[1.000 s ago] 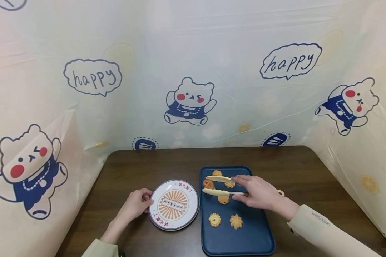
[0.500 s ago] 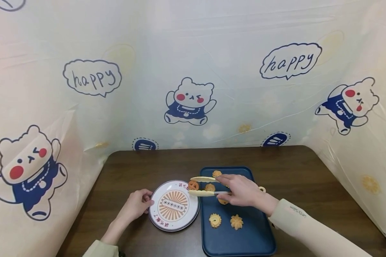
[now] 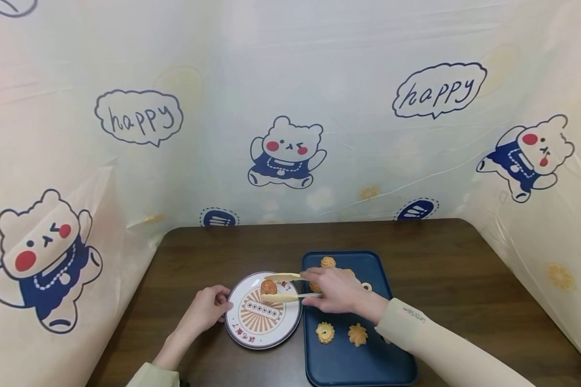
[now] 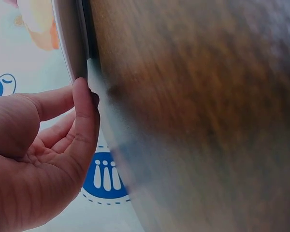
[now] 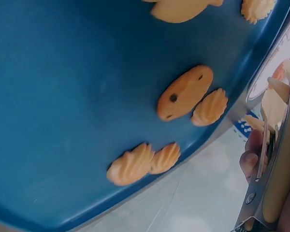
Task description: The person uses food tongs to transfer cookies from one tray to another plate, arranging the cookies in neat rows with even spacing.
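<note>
My left hand (image 3: 205, 309) pinches the left rim of a white round plate (image 3: 244, 325) with a sunburst pattern; a second rim shows beneath it. In the left wrist view, thumb and finger of the left hand (image 4: 43, 154) meet at the plate's edge (image 4: 70, 38). My right hand (image 3: 336, 290) grips cream-tipped tongs (image 3: 281, 298), also seen as metal-armed tongs (image 5: 275, 193) in the right wrist view. Between the tips is a round brown cookie (image 3: 269, 287), over the plate's upper part. Whether it touches the plate, I cannot tell.
Right of the plate lies a dark blue tray (image 3: 358, 371) with several cookies, among them a ring-shaped one (image 3: 325, 332) and a flower-shaped one (image 3: 357, 335). In the right wrist view an oval cookie (image 5: 186, 92) lies on it. A printed curtain (image 3: 363, 161) surrounds the brown table (image 3: 440, 258).
My right hand has moved left with the tongs, carrying the brown cookie from the tray to over the plate. The left hand stays at the plate's rim.
</note>
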`<action>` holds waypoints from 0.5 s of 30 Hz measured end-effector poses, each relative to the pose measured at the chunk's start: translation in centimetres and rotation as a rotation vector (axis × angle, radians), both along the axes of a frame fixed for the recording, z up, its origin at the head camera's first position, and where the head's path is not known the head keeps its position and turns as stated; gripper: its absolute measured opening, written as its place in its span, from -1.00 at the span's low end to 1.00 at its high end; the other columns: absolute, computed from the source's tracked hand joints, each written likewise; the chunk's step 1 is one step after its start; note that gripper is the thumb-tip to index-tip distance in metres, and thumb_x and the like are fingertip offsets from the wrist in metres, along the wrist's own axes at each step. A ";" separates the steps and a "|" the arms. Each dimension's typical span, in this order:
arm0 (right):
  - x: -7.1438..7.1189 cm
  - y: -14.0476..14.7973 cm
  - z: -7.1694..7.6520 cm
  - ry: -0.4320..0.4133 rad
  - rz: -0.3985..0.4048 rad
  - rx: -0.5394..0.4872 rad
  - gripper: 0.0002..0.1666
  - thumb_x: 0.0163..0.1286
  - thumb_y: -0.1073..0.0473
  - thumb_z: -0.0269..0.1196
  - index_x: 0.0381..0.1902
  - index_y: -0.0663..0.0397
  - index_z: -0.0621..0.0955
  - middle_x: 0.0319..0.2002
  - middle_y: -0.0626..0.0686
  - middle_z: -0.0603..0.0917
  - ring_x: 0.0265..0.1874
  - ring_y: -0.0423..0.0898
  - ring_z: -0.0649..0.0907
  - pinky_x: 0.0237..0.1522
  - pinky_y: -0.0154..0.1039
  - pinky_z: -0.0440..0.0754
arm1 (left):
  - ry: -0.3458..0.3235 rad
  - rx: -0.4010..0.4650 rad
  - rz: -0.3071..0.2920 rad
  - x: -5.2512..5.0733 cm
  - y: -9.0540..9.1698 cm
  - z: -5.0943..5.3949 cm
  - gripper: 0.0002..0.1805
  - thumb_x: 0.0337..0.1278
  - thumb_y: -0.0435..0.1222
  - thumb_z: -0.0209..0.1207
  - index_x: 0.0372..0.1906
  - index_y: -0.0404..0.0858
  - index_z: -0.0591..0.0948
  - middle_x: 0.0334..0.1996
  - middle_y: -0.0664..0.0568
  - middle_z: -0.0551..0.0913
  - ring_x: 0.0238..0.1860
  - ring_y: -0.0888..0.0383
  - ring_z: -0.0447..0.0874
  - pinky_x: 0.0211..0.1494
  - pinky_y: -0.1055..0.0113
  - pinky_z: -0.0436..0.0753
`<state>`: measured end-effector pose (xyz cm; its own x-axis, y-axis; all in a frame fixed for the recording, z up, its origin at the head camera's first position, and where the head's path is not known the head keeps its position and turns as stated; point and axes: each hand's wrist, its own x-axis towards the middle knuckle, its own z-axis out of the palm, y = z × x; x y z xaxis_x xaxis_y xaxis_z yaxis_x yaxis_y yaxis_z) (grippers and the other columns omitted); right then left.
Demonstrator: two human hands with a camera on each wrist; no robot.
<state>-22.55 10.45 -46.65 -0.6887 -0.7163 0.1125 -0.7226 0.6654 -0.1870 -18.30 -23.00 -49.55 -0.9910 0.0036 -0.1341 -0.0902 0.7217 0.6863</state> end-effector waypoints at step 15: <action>-1.2 -2.9 -1.0 -0.021 0.022 0.018 -0.28 0.36 -0.25 0.28 0.32 0.02 0.53 0.23 0.06 0.59 0.01 -0.07 0.68 -0.03 -0.15 0.67 | -0.005 -0.003 -0.007 0.2 0.1 0.5 -0.70 0.18 -0.46 0.32 -0.01 -0.47 0.58 -0.48 -0.01 0.49 -0.54 0.15 0.53 -0.48 0.30 0.62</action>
